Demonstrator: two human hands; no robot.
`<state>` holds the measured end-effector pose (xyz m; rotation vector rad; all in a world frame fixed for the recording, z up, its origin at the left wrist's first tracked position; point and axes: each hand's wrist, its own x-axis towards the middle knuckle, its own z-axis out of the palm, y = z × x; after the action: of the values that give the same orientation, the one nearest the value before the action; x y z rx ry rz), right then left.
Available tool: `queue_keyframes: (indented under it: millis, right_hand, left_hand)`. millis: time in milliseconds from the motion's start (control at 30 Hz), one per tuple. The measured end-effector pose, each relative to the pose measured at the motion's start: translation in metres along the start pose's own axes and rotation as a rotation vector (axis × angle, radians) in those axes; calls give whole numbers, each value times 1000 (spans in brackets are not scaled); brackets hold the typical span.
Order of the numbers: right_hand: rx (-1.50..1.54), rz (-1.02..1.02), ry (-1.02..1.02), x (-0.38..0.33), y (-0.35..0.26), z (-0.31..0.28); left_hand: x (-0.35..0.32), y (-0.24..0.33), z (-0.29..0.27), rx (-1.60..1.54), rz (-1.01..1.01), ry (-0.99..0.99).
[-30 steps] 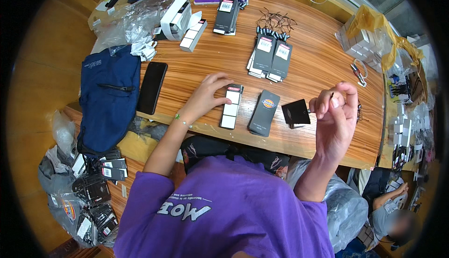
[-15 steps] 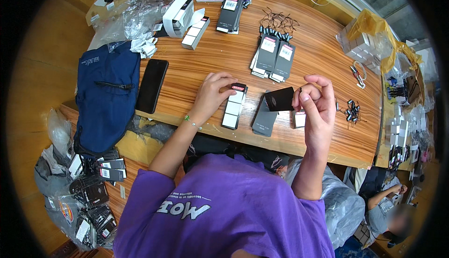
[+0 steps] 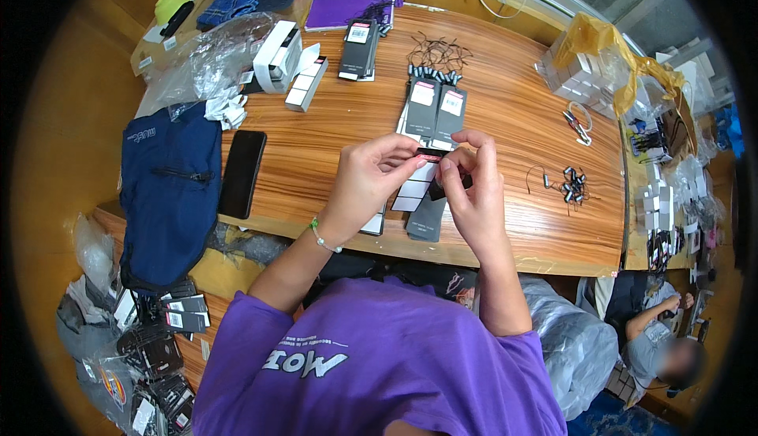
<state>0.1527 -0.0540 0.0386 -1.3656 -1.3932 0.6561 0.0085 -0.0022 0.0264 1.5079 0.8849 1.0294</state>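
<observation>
Hang tag [image 3: 414,189], between hands [image 3: 369,179] [image 3: 479,199], over table [image 3: 304,163]

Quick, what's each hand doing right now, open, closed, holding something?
Left hand: closed, pinching the white-panelled tag near its top.
Right hand: curled by the tag's top corner, small black card beside it; exact grip can't be told.

I'm catching bold white lettering [image 3: 306,363] across the purple shirt [image 3: 379,349] — upside down from here — and pale lettering [image 3: 142,135] on the blue bag [image 3: 172,207]. The held card [image 3: 413,187] shows a red strip [image 3: 431,157]; the grey tags [image 3: 422,118] carry barcode labels [image 3: 422,93], print too small for me. Lower left, a plastic bag [image 3: 95,373] bears an orange-and-blue emblem [image 3: 113,389].
</observation>
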Motion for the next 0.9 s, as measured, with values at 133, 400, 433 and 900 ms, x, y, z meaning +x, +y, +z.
queue_keyframes:
  millis: [133,400,433,900]
  right_hand:
    - [9,-15,31,0,4,-5]
    - [151,-20,48,1,9,-5]
    - [261,35,44,1,9,-6]
    - [881,376,-131,14,17,-16]
  left_hand:
    - [0,7,10,-12,39,-42]
    - [3,12,9,218,210,-85]
    - [3,13,8,257,231,-92]
    - [27,19,4,837,1039,20]
